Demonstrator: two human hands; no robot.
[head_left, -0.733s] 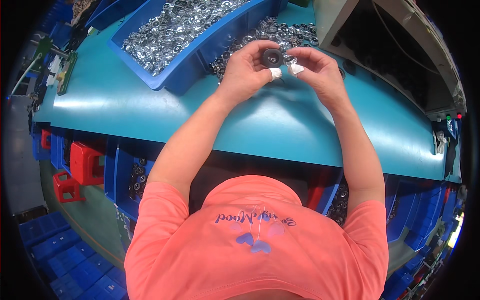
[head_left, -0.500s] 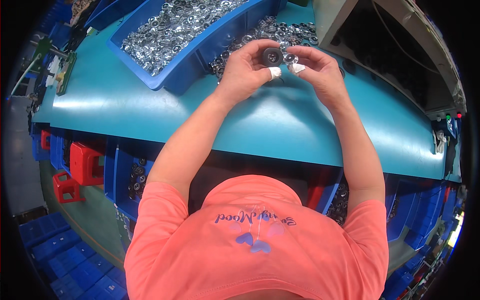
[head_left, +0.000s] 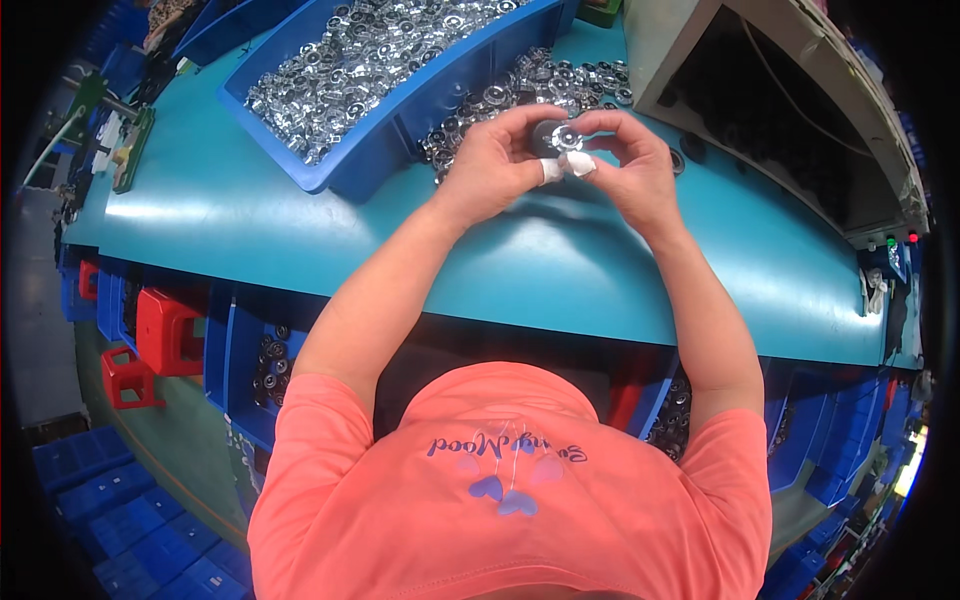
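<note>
- Holds a dark round part (head_left: 541, 139) in the left hand (head_left: 488, 165), with the fingers bent round the far side and the thumb on the near side.
- Holds a clear round part (head_left: 568, 139) in the right hand (head_left: 638, 172), pinched at the tips of the first finger and thumb.
- Depends most, at a guess, on the place of the clear part against the dark part.
- Keeps the clear part to the left of the right fingertips, over the right side of the dark part as seen from the head.
- Cannot tell for sure about touching, or a thin gap, between the two parts.
- Shows no long axis on either round part; turns the clear part's round face up.
- Makes neither hand clearly nearer: a part right at the tips on both sides.
- Wears white covers (head_left: 551, 171) on both thumbs, just beside each other.
- Past the fingertips, on the far side: a loose heap of clear parts (head_left: 575, 82) on the blue-green table (head_left: 560, 270).
- Past the left fingers, to the far left: a blue bin (head_left: 365, 165) with many more parts inside.
- Just right of the right fingers: a small dark ring (head_left: 677, 161) on the table.
</note>
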